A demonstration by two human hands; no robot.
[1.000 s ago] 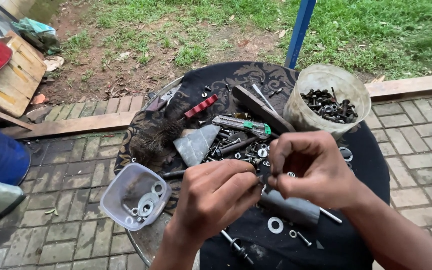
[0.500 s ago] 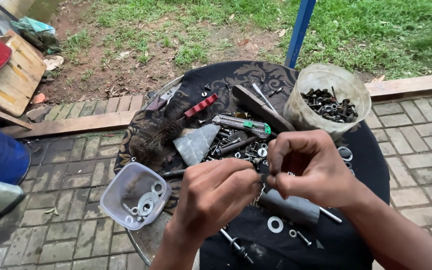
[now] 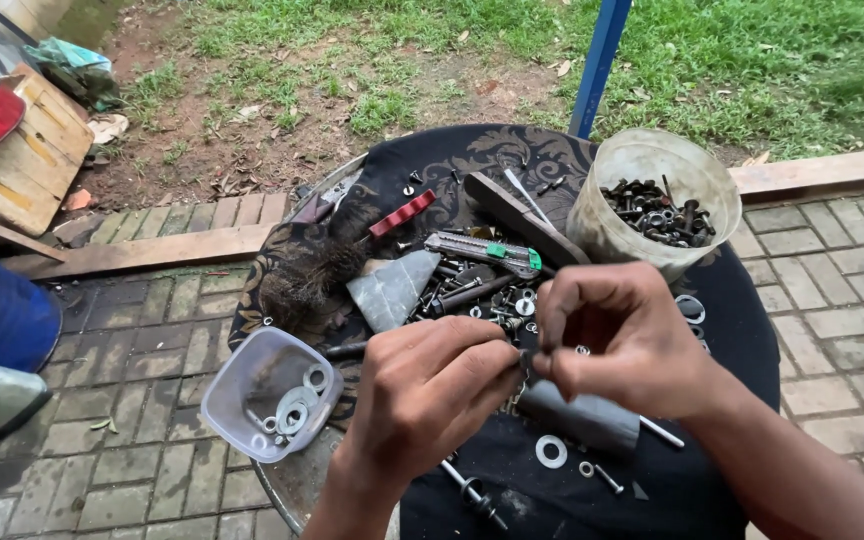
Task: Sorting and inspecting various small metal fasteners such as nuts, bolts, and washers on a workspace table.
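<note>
My left hand (image 3: 430, 392) and my right hand (image 3: 620, 338) meet over a round table draped in a black patterned cloth (image 3: 462, 160). Between their fingertips they pinch one small dark metal part (image 3: 526, 360), a bolt or nut; most of it is hidden by the fingers. Under the hands lies a pile of loose bolts, nuts and washers (image 3: 482, 290). A white washer (image 3: 550, 451) and a grey cylinder (image 3: 577, 415) lie on the cloth just below my right hand.
A large translucent tub of dark bolts (image 3: 652, 210) stands at the back right. A small clear tub with washers (image 3: 270, 395) sits at the table's left edge. A utility knife (image 3: 480, 252), red strip (image 3: 401, 213), grey shard (image 3: 390, 288), blue post (image 3: 600, 60).
Both hands stay together over the pile, with only slight finger movement on the small part.
</note>
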